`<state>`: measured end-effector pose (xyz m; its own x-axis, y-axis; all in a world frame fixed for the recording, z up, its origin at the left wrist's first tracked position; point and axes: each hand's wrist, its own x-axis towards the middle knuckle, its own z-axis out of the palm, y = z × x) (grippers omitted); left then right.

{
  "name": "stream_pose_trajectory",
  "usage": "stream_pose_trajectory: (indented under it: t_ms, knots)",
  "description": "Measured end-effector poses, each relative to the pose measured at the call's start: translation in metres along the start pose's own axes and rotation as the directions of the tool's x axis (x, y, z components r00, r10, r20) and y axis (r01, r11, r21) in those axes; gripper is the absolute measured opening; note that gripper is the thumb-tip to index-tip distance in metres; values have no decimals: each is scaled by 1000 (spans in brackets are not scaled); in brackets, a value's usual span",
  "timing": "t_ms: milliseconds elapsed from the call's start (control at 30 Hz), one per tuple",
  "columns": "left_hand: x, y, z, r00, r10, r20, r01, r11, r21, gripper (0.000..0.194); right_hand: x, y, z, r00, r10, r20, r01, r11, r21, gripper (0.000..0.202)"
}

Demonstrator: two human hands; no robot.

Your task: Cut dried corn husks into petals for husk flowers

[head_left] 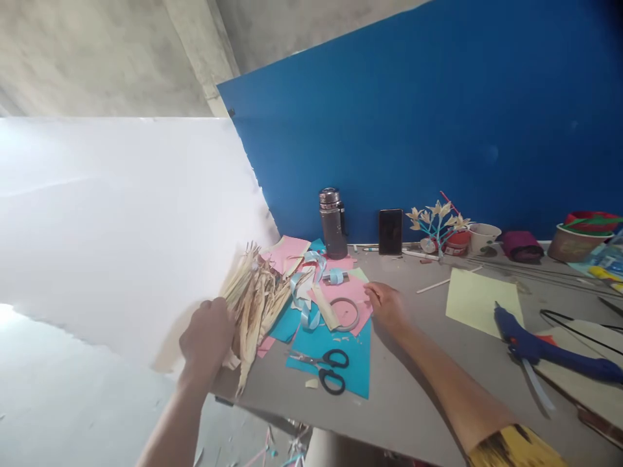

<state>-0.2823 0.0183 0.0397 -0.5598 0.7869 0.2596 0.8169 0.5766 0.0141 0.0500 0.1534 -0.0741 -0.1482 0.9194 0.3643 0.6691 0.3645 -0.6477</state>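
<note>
At lower centre, black-handled scissors (331,371) are laid on blue paper (357,373). Dried husks (257,301), left of centre, are touched by the left hand (208,332), its grip hidden. Pink paper (364,305) is touched by the half-curled right hand (387,305).

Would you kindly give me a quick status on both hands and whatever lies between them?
Left hand at the dried husks, grip unclear. Right hand at the pink paper's edge. Scissors on blue paper between the forearms.

One husk bundle (257,292), one apparent phone (390,232)
</note>
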Motion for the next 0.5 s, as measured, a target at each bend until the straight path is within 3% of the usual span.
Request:
stream_pose_trajectory:
  t_ms: [100, 233, 300, 367, 433, 500]
  knots:
    - [8, 0, 9, 998, 39, -49, -35, 996, 78, 29, 1, 1, 0, 1000, 22, -3, -22, 1000, -12, 35]
    - [12, 2, 19, 987, 70, -142, -50, 989, 137, 25, 1, -2, -2, 993, 78, 87, -71, 994, -82, 26]
    - [14, 0, 20, 983, 78, -168, -60, 992, 112, 26, 0, -3, -3, 989, 86, 120, -74, 992, -100, 23]
    - [15, -5, 15, 961, 40, -274, -34, 999, 27, 26, -1, -4, -5, 987, 74, 140, -59, 993, -104, 21]
    - [12, -9, 1, 879, -55, -473, -4, 992, -123, 24, -1, -6, -6, 989, 57, 139, -44, 995, -93, 21]
    - [4, -7, -17, 732, -172, -660, -91, 934, -345, 27, -1, -8, -6, 991, 57, 121, -51, 998, -48, 20]
